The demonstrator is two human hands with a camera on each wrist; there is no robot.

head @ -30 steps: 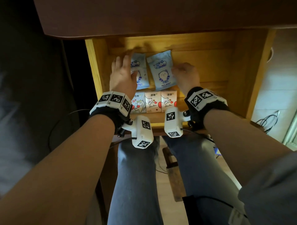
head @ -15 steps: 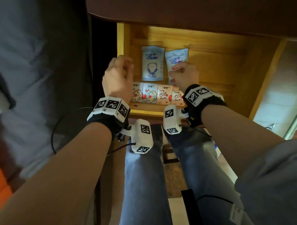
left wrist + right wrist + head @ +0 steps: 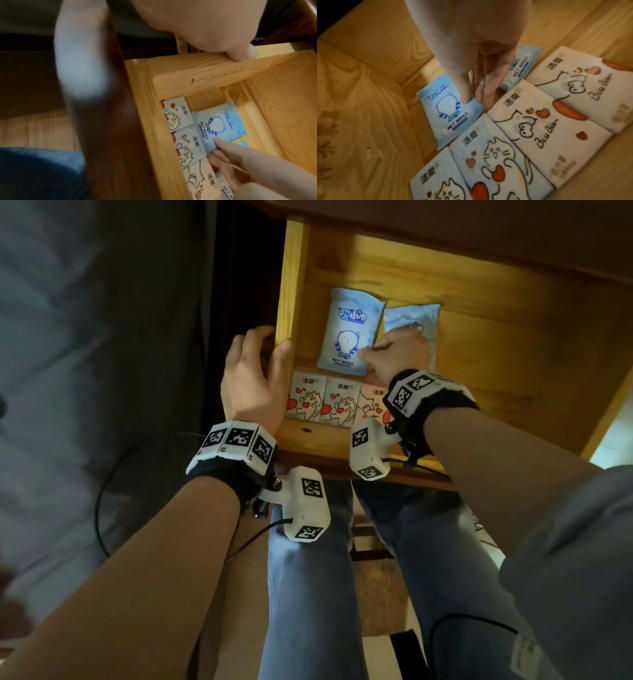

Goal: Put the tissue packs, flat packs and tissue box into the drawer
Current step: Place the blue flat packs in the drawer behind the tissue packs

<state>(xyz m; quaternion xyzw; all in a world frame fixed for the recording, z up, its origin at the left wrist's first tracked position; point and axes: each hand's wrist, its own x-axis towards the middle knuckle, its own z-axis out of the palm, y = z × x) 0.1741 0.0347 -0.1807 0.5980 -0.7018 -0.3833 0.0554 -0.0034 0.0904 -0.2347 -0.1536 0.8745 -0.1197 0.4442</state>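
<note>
The wooden drawer (image 3: 513, 344) stands open under the desk. Two blue wet-wipe flat packs lie on its floor, one at the left (image 3: 349, 326) and one at the right (image 3: 416, 316), partly hidden by my right hand. Several cat-print tissue packs (image 3: 339, 405) lie in a row along the front wall. My right hand (image 3: 373, 357) pinches the left flat pack (image 3: 447, 112) at its near right corner, thumb on top and fingertips (image 3: 485, 102) at its edge. My left hand (image 3: 257, 368) grips the drawer's left wall (image 3: 197, 63), thumb on the rim.
The dark brown desk top (image 3: 445, 220) overhangs the back of the drawer. The drawer's right half shows bare wood. My knees in blue jeans (image 3: 308, 577) sit just below the drawer front. A black cable (image 3: 99, 501) loops at the left, beside grey fabric.
My left hand lifted off the left flat pack and took hold of the drawer's left wall. My right hand shifted from the right flat pack to the left one's corner. The head view swung left.
</note>
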